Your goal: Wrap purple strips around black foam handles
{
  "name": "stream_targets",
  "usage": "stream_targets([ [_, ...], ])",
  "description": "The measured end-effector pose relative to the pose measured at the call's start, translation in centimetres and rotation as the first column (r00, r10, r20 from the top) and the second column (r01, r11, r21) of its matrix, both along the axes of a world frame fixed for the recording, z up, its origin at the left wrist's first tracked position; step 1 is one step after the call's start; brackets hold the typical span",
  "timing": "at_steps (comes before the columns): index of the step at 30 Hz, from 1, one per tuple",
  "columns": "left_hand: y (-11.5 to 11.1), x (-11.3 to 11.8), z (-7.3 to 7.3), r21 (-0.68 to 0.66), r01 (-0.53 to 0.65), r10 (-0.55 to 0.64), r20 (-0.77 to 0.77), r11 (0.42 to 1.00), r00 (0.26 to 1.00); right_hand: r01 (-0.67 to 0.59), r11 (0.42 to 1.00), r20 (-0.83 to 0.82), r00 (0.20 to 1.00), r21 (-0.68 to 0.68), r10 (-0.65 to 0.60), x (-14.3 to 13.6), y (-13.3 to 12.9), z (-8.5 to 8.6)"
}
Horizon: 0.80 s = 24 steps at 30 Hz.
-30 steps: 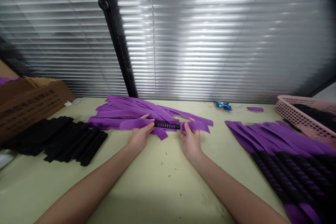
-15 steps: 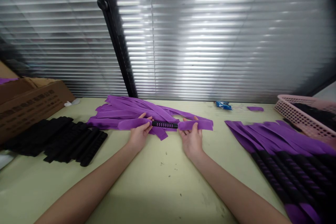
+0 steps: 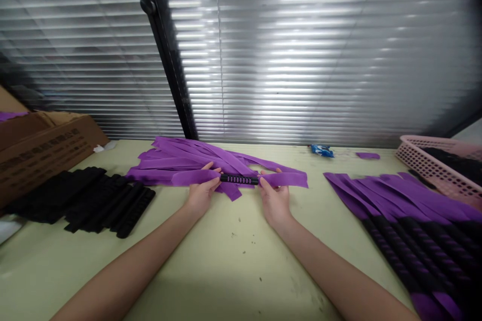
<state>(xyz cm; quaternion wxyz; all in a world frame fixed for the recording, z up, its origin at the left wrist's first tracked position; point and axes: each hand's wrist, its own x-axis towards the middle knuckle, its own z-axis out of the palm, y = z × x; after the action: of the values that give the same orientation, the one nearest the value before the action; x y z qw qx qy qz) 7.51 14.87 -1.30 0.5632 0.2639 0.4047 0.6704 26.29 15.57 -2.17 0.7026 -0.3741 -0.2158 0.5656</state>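
Black slotted sleeve (image 3: 238, 179) held level between left hand (image 3: 199, 197) and right hand (image 3: 275, 201), fingers pinching at each end; purple strip (image 3: 292, 179) protrudes both sides.

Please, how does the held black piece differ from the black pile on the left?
The held black piece shows purple through its slots; the black pile shows none. A purple strip extends from the held piece's ends; none extends from the pile. The held piece is single; the pile has several. Both share black colour.
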Motion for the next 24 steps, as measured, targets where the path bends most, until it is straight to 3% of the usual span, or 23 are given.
stream_targets([
  [13, -0.4, 0.5, 0.4, -0.028, -0.053, 0.052, -0.057, 0.998, 0.997, -0.045, 0.998, 0.11, 0.993, 0.042, 0.04, 0.2, 0.2, -1.0],
  [24, 0.0, 0.2, 0.4, -0.028, -0.011, 0.011, 0.0, 1.0, 1.0, -0.066, 0.997, 0.094, 0.993, -0.034, 0.069, 0.0, -0.5, 0.5],
])
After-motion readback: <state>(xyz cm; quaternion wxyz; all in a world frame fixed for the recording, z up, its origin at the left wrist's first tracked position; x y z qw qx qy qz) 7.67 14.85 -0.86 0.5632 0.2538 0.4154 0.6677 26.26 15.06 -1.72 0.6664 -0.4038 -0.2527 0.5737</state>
